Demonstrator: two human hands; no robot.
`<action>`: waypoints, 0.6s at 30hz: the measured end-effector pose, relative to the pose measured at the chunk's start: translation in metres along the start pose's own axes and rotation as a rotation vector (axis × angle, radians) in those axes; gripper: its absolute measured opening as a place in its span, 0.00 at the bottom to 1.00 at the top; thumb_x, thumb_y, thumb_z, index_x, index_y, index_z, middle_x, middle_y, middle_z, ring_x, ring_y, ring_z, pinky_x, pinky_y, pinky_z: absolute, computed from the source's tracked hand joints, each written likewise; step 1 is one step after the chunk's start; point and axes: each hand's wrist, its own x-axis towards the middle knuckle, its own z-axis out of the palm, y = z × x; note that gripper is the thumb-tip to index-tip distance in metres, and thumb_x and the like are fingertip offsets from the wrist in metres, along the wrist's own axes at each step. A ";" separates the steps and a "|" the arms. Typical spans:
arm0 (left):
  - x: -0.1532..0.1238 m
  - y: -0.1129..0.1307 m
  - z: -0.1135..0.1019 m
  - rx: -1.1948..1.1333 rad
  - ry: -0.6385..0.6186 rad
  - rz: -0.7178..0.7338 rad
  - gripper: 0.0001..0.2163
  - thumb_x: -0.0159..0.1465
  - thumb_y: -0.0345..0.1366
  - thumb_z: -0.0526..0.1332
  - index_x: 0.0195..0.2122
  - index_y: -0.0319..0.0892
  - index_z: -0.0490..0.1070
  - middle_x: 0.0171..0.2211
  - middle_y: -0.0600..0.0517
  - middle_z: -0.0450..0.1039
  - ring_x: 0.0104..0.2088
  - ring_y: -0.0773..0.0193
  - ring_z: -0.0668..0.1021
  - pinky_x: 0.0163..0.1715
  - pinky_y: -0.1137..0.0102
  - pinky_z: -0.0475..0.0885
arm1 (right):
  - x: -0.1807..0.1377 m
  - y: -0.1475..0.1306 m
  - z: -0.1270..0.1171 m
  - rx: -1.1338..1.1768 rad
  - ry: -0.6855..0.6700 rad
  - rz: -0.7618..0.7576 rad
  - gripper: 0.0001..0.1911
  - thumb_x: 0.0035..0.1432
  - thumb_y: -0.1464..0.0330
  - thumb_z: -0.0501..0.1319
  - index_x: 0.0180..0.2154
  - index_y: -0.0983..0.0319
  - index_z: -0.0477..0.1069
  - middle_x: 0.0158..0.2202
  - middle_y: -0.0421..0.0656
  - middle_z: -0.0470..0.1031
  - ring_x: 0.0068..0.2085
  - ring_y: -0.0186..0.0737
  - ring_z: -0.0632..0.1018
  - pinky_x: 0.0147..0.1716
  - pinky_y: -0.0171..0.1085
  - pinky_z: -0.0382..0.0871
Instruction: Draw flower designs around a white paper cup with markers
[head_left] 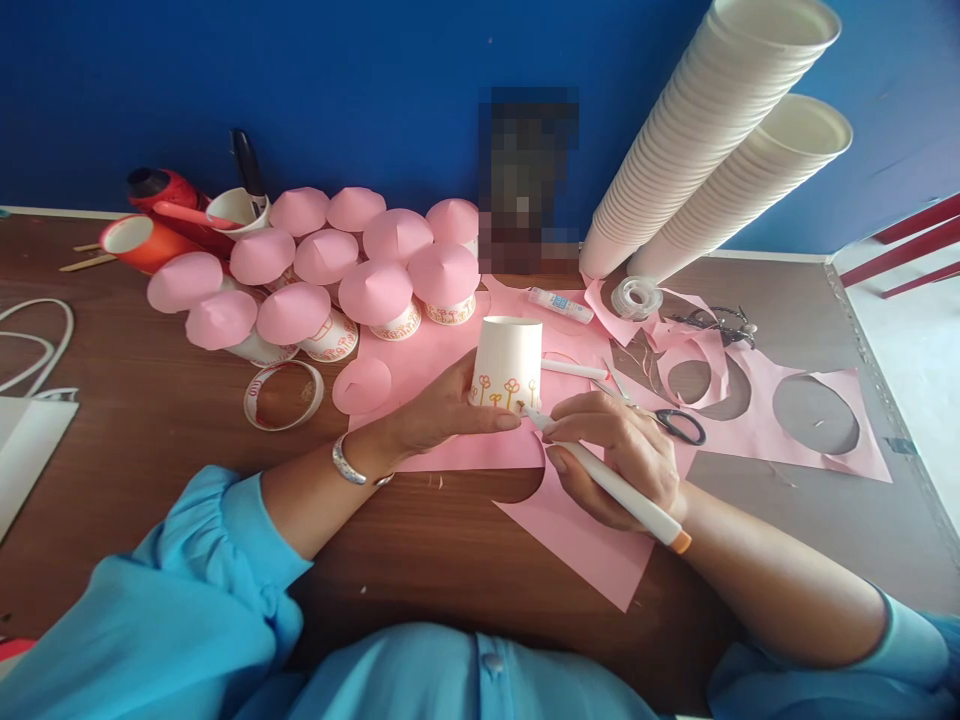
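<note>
A white paper cup (pixel 508 350) is upside down in my left hand (pixel 442 408), its thumb across the lower part near the rim. Red and orange flowers on stems are drawn round the lower wall of the cup. My right hand (pixel 619 450) grips a white marker (pixel 615 488) with an orange end cap, its tip touching or almost touching the cup beside the flowers. Pink paper (pixel 450 440) lies beneath both hands. Just left of the cup, a small pink paper cone (pixel 362 386) rests on the table.
Several cups with pink cone roofs (pixel 375 292) stand at the back left, near an orange cup (pixel 139 245). Two tall cup stacks (pixel 697 140) lean against the blue wall. Scissors (pixel 679 426), clear tape (pixel 637 297), a glue bottle (pixel 561 305) and cut pink scraps lie right.
</note>
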 end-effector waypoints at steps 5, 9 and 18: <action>0.000 0.004 0.002 0.012 -0.008 -0.010 0.21 0.61 0.38 0.75 0.54 0.47 0.76 0.43 0.50 0.77 0.43 0.60 0.77 0.43 0.67 0.73 | 0.000 0.001 0.001 -0.018 0.006 -0.005 0.07 0.67 0.76 0.60 0.46 0.61 0.70 0.32 0.43 0.79 0.31 0.38 0.83 0.26 0.35 0.78; 0.000 0.005 0.002 0.025 0.003 -0.008 0.22 0.61 0.39 0.75 0.56 0.46 0.76 0.44 0.49 0.78 0.44 0.59 0.78 0.43 0.67 0.73 | -0.001 0.002 0.002 -0.023 0.027 0.000 0.08 0.67 0.76 0.61 0.46 0.60 0.70 0.31 0.43 0.79 0.31 0.39 0.83 0.25 0.35 0.77; 0.000 0.004 0.002 0.017 0.040 -0.015 0.25 0.59 0.40 0.77 0.56 0.45 0.75 0.45 0.48 0.78 0.43 0.60 0.77 0.43 0.66 0.73 | -0.001 0.001 0.003 -0.026 0.047 0.002 0.09 0.66 0.77 0.61 0.46 0.60 0.70 0.30 0.42 0.79 0.30 0.39 0.83 0.25 0.36 0.77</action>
